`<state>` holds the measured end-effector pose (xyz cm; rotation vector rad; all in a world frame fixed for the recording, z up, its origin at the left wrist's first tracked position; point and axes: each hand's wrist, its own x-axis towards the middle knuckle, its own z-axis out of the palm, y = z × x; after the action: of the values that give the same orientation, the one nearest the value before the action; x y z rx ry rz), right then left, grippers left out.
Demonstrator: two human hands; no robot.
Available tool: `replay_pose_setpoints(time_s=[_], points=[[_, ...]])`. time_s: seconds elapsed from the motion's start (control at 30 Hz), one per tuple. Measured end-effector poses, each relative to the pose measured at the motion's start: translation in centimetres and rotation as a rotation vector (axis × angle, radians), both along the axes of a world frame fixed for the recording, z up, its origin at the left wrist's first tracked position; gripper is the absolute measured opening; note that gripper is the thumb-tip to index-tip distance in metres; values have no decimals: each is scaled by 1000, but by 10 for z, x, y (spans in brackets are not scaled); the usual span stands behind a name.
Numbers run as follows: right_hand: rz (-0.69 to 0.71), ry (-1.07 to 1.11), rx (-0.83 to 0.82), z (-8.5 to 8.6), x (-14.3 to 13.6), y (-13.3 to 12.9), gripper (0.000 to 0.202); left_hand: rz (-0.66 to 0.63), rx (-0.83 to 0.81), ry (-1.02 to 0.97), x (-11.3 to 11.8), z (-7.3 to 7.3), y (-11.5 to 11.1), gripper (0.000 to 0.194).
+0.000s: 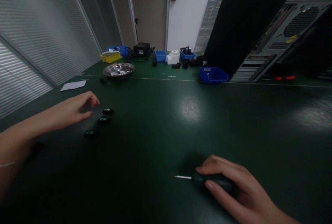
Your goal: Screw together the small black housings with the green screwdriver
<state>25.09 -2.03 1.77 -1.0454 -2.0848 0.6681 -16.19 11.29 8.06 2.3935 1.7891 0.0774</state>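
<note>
My right hand (233, 186) is wrapped round the dark handle of a screwdriver (198, 178), low over the table at the lower right. Its thin, bright shaft points left. Over the left side of the table, my left hand (81, 108) holds nothing; thumb and bent fingers are apart. Just to its right lie small black parts with greenish faces: one far part (108, 110), a middle one (104, 120) and a nearer one (90, 133). They do not touch my fingers. A dark object beneath my left forearm is too dim to make out.
A metal bowl (118, 70) with small pieces, a white paper (73, 85), a yellow tray (110, 56) and a blue bin (213, 75) stand farther back. A computer case (233, 19) rises at the right, near a red-handled tool (285, 78). The green tabletop (155, 123) reflects light.
</note>
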Motion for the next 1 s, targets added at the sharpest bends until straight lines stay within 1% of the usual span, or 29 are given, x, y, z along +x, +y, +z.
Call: replay_pose_setpoints(time_s=[0.07, 0.1, 0.17, 0.2, 0.27, 0.3, 0.37, 0.47, 0.5, 0.57, 0.6, 0.63, 0.7, 0.77, 0.87, 1.0], points=[[-17, -2, 0, 0, 0, 0, 28, -20, -60, 38, -7, 3, -7, 22], [-21, 0, -2, -1, 1, 0, 28, -36, -101, 44, -10, 2, -13, 21], [-21, 0, -20, -4, 2, -1, 29, -44, -156, 8, -15, -4, -25, 19], [-22, 0, -36, -6, 3, -1, 29, -24, -172, -26, -15, -8, -31, 22], [-21, 4, -67, -8, 4, -2, 27, 27, -162, -73, -15, -14, -40, 31], [-26, 7, -83, -8, 4, -2, 25, 32, -153, -69, -13, -17, -43, 32], [-30, 14, -111, -9, 4, -2, 23, 3, -147, -18, -7, -18, -46, 27], [0, 17, -160, -8, 4, -1, 20, -88, -172, 19, 15, -18, -49, 25], [9, 19, -172, -8, 3, 0, 20, -128, -184, -13, 26, -18, -52, 24], [7, 22, -189, -8, 3, 0, 18, -209, -210, -137, 54, -21, -62, 22], [6, 21, -198, -8, 3, 0, 18, -283, -264, -208, 69, -24, -68, 21], [8, 22, -204, -8, 3, 0, 18, -312, -289, -273, 85, -28, -75, 21], [17, 31, -209, -8, 3, -1, 17, -339, -325, -360, 113, -36, -85, 18], [27, 46, -206, -8, 3, -1, 16, -354, -361, -413, 135, -45, -92, 17], [36, 68, -206, -8, 2, -1, 17, -363, -398, -461, 151, -57, -95, 17], [29, 63, -206, -6, 2, 2, 19, -412, -367, -567, 152, -68, -96, 21]])
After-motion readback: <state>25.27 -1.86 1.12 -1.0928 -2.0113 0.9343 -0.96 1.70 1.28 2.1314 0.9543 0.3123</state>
